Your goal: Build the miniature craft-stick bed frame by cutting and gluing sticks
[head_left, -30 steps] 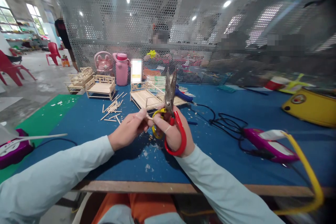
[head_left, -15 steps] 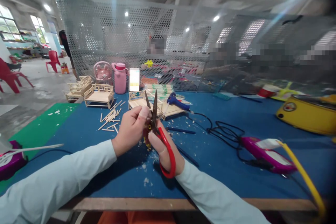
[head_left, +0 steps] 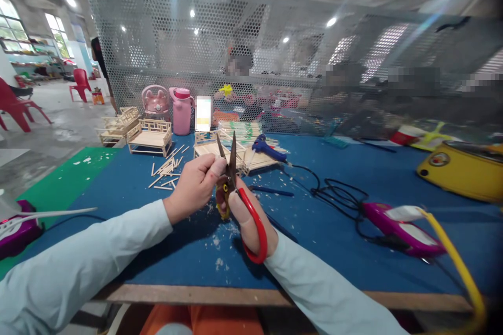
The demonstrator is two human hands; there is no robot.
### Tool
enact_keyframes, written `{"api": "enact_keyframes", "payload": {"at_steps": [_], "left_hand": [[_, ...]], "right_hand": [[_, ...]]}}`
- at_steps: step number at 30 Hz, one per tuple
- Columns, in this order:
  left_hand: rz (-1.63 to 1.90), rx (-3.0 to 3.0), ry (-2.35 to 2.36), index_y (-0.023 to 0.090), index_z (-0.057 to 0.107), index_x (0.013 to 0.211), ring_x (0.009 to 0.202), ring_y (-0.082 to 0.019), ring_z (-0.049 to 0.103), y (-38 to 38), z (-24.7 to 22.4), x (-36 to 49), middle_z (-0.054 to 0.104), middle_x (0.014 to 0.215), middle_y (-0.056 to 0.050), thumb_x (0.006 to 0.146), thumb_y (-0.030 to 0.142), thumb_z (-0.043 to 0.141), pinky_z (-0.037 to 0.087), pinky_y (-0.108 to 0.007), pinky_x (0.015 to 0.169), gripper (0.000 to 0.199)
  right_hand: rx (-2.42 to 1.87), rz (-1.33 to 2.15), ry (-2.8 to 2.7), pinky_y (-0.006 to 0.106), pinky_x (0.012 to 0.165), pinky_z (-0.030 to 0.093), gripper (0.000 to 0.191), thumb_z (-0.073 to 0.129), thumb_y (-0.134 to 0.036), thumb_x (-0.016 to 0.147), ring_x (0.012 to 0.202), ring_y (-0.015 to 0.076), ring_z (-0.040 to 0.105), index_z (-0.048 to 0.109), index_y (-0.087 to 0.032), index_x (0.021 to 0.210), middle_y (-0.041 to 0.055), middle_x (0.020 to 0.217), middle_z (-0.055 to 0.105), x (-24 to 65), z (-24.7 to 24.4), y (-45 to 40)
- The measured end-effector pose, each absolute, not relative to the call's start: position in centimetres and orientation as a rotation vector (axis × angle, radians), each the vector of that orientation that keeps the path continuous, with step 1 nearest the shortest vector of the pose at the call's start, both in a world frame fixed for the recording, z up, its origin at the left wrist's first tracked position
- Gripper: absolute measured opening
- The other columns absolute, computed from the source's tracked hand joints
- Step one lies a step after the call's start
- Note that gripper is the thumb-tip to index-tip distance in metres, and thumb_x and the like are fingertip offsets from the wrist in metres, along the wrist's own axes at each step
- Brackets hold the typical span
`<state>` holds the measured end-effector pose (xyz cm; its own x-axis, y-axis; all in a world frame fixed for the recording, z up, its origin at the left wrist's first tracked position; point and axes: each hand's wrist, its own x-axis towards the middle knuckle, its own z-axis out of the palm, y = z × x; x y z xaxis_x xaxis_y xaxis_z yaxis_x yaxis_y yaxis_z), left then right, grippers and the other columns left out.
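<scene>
Red-handled scissors are in my right hand, blades apart and pointing up and away. Yellow-handled pliers or cutters also show beneath the scissors, partly hidden by my right hand's fingers. My left hand is closed in a pinch beside the scissor blades; what its fingertips hold is too small to make out. Just beyond both hands stands a small wooden-stick bench. Loose sticks lie to the left of my left hand.
Two more stick models stand back left, near a pink bottle and a lit phone. A blue glue gun lies beyond my hands. Purple power strip and yellow pot are at right.
The view has shifted slightly. More of the yellow handle shows under the scissors. Both hands keep nearly the same pose, and the blades remain apart.
</scene>
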<state>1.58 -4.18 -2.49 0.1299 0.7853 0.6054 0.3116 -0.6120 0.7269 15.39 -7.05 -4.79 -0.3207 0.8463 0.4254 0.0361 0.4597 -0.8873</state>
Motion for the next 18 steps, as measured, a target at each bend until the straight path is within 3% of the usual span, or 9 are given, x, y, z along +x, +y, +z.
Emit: {"api": "enact_keyframes", "payload": {"at_steps": [4, 7, 18], "left_hand": [[1.483, 2.028, 1.057, 0.019, 0.04, 0.06, 0.059, -0.012, 0.039, -4.3, -2.4, 1.5, 0.042, 0.06, 0.002, 0.092, 0.042, 0.038, 0.032, -0.024, 0.057, 0.039], [1.472, 2.072, 1.071, 0.019, 0.038, 0.059, 0.058, -0.012, 0.039, -4.5, -2.3, 1.6, 0.041, 0.058, 0.002, 0.092, 0.042, 0.036, 0.031, -0.024, 0.056, 0.041], [1.532, 1.989, 1.15, 0.019, 0.041, 0.061, 0.059, -0.012, 0.04, -4.9, -3.3, 2.1, 0.042, 0.059, 0.002, 0.092, 0.043, 0.036, 0.032, -0.025, 0.057, 0.04]], "right_hand": [[-0.824, 0.964, -1.683, 0.032, 0.068, 0.045, 0.022, 0.057, -0.033, 0.078, 0.07, 0.0166, 0.05, 0.056, -0.022, 0.096, 0.0009, 0.079, 0.055, 15.3, -4.6, -7.0], [-0.868, 0.936, -1.677, 0.028, 0.06, 0.042, 0.017, 0.054, -0.017, 0.065, 0.061, 0.0135, 0.044, 0.055, -0.021, 0.082, -0.0025, 0.068, 0.051, 15.3, -4.2, -7.2], [-0.891, 1.029, -1.593, 0.027, 0.054, 0.036, 0.007, 0.05, -0.02, 0.063, 0.057, 0.0131, 0.039, 0.048, -0.022, 0.069, -0.0034, 0.061, 0.045, 15.0, -4.3, -7.4]]}}
